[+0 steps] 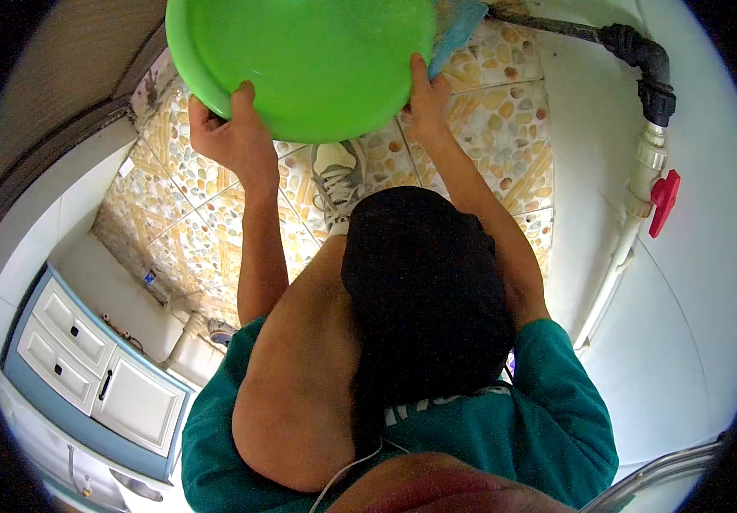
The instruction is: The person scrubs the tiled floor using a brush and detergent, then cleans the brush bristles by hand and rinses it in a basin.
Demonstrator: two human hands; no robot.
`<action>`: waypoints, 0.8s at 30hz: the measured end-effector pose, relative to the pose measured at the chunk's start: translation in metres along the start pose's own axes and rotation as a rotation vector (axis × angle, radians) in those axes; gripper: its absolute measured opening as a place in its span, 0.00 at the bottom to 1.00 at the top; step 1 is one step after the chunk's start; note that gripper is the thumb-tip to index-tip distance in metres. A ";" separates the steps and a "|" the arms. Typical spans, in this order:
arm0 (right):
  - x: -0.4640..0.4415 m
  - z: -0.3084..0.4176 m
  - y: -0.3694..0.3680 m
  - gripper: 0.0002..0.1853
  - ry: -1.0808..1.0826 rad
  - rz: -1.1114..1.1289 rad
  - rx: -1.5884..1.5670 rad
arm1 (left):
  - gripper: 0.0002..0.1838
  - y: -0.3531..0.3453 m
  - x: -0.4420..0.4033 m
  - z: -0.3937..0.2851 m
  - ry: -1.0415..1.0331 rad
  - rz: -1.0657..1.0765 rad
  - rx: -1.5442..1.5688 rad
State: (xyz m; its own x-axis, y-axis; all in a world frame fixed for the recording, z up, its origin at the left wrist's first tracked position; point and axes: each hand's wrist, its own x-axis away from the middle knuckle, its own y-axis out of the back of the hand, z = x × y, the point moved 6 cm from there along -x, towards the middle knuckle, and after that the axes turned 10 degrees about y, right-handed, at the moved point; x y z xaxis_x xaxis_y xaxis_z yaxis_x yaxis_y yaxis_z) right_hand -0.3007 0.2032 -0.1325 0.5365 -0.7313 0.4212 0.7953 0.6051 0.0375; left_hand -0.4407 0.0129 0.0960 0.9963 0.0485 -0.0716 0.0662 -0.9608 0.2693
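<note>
A bright green plastic basin [317, 68] fills the top middle of the head view, and its upper part runs out of the frame. My left hand [236, 137] grips its near left rim, thumb on the inner side and fingers curled beneath. On the right, my right hand [426, 98] holds the rim in the same way, with its fingers partly hidden under the basin. Just beyond that hand, a flat blue piece [458, 34] shows beside the basin; its kind is unclear. My shoe [336, 179] stands on the floor below the basin.
Pebble-patterned tiles [496, 111] cover the floor. Along the right wall runs a white pipe [620, 265] with a red valve handle [664, 203] and a black elbow [642, 51]. A white and blue cabinet [99, 368] stands at lower left, and a dark panel [44, 94] at upper left.
</note>
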 end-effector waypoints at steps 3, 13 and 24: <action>0.002 0.000 -0.001 0.23 0.034 -0.044 -0.030 | 0.14 0.012 -0.007 0.012 0.078 -0.039 -0.080; 0.038 0.010 0.001 0.21 -0.225 0.094 -0.236 | 0.10 0.082 -0.023 0.145 0.345 -0.164 0.307; 0.037 -0.015 0.052 0.19 0.248 0.258 0.231 | 0.15 0.120 -0.042 0.116 -0.146 -0.216 -0.436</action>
State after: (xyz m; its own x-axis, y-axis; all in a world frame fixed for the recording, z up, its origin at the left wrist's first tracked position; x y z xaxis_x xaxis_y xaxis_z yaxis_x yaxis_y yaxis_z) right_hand -0.2352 0.2025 -0.1289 0.7835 -0.5835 0.2139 0.5572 0.8120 0.1739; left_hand -0.4808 -0.1359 0.0203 0.9412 0.1651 -0.2946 0.3178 -0.7281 0.6073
